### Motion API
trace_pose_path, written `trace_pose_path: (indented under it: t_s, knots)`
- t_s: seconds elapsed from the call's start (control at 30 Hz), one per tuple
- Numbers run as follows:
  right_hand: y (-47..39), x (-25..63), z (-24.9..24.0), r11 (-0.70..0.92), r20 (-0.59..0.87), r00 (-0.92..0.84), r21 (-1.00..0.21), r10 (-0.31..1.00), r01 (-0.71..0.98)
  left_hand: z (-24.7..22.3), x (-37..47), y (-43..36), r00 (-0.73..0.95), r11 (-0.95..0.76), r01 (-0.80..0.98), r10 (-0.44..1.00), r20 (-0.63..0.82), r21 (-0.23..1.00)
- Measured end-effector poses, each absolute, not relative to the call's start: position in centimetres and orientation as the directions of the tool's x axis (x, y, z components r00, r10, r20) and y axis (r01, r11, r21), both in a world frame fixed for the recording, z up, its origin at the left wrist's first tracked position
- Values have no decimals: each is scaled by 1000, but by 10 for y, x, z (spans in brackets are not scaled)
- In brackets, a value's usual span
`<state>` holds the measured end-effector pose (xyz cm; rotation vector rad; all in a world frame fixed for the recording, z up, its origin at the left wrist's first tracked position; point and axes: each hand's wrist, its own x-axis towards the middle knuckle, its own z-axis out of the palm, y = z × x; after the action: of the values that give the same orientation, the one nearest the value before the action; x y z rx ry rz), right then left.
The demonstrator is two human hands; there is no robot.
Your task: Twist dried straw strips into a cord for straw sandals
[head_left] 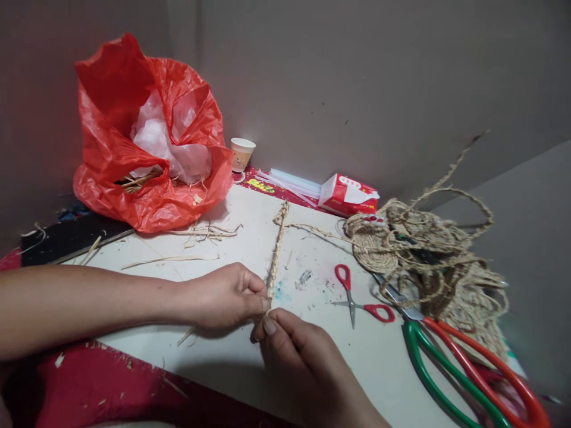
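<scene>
A thin braided straw cord [277, 252] runs from the far part of the white board [250, 208] toward me. My left hand [234, 295] pinches its near end between thumb and fingers. Just in front and to the right, my right hand [297, 348] is closed at the same end, thumb against forefinger. The bit of straw between the two hands is mostly hidden by the fingers. From the cord's far end a looser strand [319, 230] leads right to a heap of braided straw rope [464, 273].
Small red-handled scissors [351, 303] lie opened right of my hands, beside large shears [450, 368] with green and red handles. A red plastic bag [196, 205], a paper cup [242, 156] and a tissue pack [345, 196] stand behind. Loose straw [169, 258] lies at left.
</scene>
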<state>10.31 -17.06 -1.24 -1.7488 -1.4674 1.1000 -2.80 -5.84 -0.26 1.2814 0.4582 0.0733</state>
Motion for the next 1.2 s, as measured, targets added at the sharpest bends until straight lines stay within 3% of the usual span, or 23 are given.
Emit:
trace_pose_path:
  t_s: [0.07, 0.2, 0.3, 0.47, 0.57, 0.67, 0.77, 0.87, 0.93, 1.2]
  knots:
    - [-172, 102, -19, -127, -147, 15, -793, 989, 596, -5, -28, -59, 893, 317, 207, 324, -311, 926]
    - [-175, 101, -25, 8, -21, -23, -525, 1000, 851, -8, -29, -59, 832, 299, 269, 406, -378, 915]
    - [-175, 96, -22, 65, -38, -84, -358, 996, 931, -7, -29, -61, 823, 352, 262, 405, -398, 899]
    - [-174, 82, -16, 67, -109, -94, -231, 990, 971, 1, -30, -65, 808, 351, 264, 428, -405, 898]
    - [-180, 76, 1, 166, -145, -214, -284, 966, 944, 5, -33, -67, 816, 285, 271, 438, -377, 919]
    - [-191, 75, 34, 234, -149, -347, -496, 926, 836, 4, -35, -67, 834, 211, 243, 453, -315, 947]
    - [-205, 80, 63, 169, -81, -277, -622, 957, 764, -2, -36, -68, 853, 172, 190, 459, -249, 967]
    - [-218, 86, 66, 112, 73, -85, -615, 994, 781, -10, -35, -71, 849, 134, 150, 491, -198, 979]
    - [-220, 88, 56, 56, 92, 0, -599, 996, 799, -15, -36, -73, 834, 96, 145, 523, -173, 985]
    - [-158, 68, 42, 84, 146, 9, -611, 989, 787, -28, -34, -75, 829, 12, 62, 556, -59, 998]
